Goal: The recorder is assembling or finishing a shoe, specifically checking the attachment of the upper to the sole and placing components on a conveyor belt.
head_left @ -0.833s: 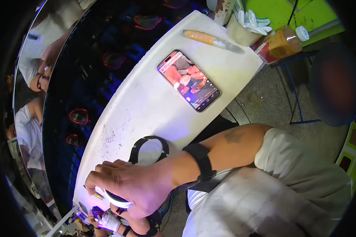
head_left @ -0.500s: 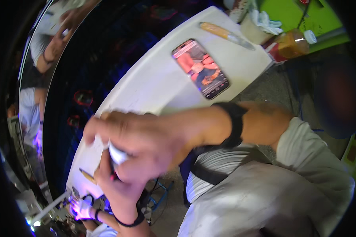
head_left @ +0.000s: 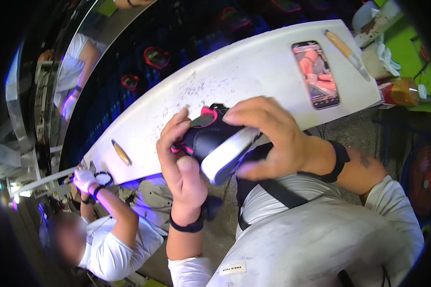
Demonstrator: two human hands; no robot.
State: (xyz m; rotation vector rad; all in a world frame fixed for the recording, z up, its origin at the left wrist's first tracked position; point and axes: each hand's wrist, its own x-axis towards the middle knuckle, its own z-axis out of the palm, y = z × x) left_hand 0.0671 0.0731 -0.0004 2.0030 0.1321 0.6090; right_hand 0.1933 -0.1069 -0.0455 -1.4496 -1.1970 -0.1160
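Observation:
A black shoe (head_left: pixel 208 138) with pink trim and a thick white sole is tilted in the air over the near edge of the white table (head_left: pixel 254 62). My left hand (head_left: pixel 179 165) grips one end, its fingers round the far side and its thumb near the sole. My right hand (head_left: pixel 277 138) curls over the other end. Its fingertips touch the black upper, and its thumb, slightly blurred, is by the sole. Both hands hide parts of the shoe.
On the table lie a smartphone (head_left: pixel 316 74), a wooden-handled tool (head_left: pixel 345 50), another such tool (head_left: pixel 121 153) and dark crumbs. Past the table's curved edge are dark shoes with red rims (head_left: pixel 156 57). A bottle (head_left: pixel 402 91) stands at right. A gloved co-worker (head_left: pixel 124 234) sits at left.
The shoe, mostly covered by my blurred hands before, now shows clearly. My hands have spread apart along it, the right one moving rightward. The whole view has also shifted.

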